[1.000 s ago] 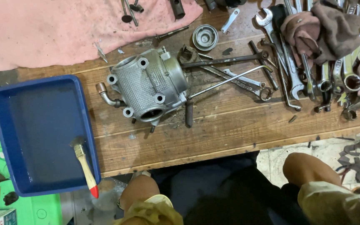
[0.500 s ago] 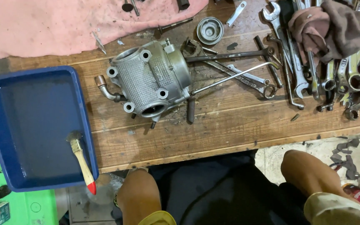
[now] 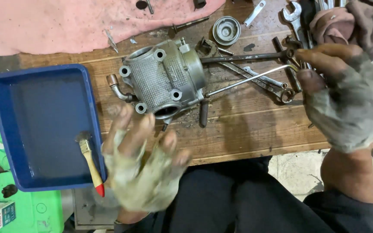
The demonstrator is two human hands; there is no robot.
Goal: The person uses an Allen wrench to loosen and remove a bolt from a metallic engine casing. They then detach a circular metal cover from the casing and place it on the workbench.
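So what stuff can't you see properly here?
Head view only:
- Left hand: motion-blurred, so its grip is unclear.
- Right hand: covers the wrenches beneath; whether it touches the bent rod is unclear.
- Brown rag: cut off by the top edge, hiding tools.
- Blue tray: any liquid inside is too dark to tell.

A mechanic's workshop is showing here — a grimy wooden workbench (image 3: pixel 247 129) is carrying an engine casting (image 3: pixel 165 80) at center. Wrenches (image 3: pixel 296 19) are lying at two o'clock — a blue wash tray (image 3: pixel 5 129) is sitting at nine.
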